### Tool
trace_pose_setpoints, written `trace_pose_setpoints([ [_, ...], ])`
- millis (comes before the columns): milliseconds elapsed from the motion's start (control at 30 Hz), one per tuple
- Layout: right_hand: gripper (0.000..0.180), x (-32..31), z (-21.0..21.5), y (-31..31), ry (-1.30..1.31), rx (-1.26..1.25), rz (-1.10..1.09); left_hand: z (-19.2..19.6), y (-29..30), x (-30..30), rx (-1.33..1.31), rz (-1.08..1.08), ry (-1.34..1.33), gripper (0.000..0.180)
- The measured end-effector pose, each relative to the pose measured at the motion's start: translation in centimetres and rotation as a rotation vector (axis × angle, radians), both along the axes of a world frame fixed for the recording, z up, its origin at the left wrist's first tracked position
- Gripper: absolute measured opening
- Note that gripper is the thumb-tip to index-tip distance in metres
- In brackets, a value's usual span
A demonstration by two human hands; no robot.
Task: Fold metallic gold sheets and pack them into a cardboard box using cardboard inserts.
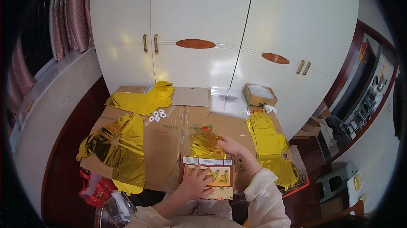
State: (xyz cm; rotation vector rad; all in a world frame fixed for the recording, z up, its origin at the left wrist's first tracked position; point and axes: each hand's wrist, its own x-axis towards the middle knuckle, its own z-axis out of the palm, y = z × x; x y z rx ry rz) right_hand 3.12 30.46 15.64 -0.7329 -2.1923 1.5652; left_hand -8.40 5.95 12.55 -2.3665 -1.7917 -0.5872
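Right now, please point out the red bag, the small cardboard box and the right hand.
Red bag (101,192): head view, its side.
Small cardboard box (258,101): head view, front wall.
Right hand (231,146): head view, its back.

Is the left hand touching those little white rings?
No, the left hand rests on a flat red-edged package, while the white rings lie apart from it on the cardboard.

Gold foil pieces (127,139) drape the left and right of a cardboard-covered counter (165,143), with white rings (157,116) at left, clear plastic (218,106) and a small box (258,101) far, and a printed packet (220,176) near.
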Motion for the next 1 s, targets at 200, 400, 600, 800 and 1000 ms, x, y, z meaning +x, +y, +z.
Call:
trace_pose_setpoints([
  [200, 0.051, 0.3, 0.7, -0.7, 0.105, 0.217, 0.088, 0.1, 0.1, 0.1, 0.007, -0.008, -0.023, 0.048],
  [400, 0.021, 1.5, 0.7, -3.9, -0.124, 0.488, 0.009, 0.0, 0.0, 0.0, 0.015, -0.004, -0.015, 0.050],
  [600, 0.024, 4.5, -0.7, -8.8, -0.034, 0.640, 0.109, -0.6, -0.1, 0.0, -0.134, 0.001, -0.022, 0.057],
  [800, 0.025, 5.8, -3.7, -9.9, 0.007, 0.717, 0.131, 0.2, -0.3, 0.0, -0.136, 0.021, -0.001, 0.079],
  [1000, 0.023, 6.0, -3.7, -10.4, 0.010, 0.842, 0.144, 0.4, -0.4, -0.2, -0.204, 0.031, 0.124, 0.082],
])
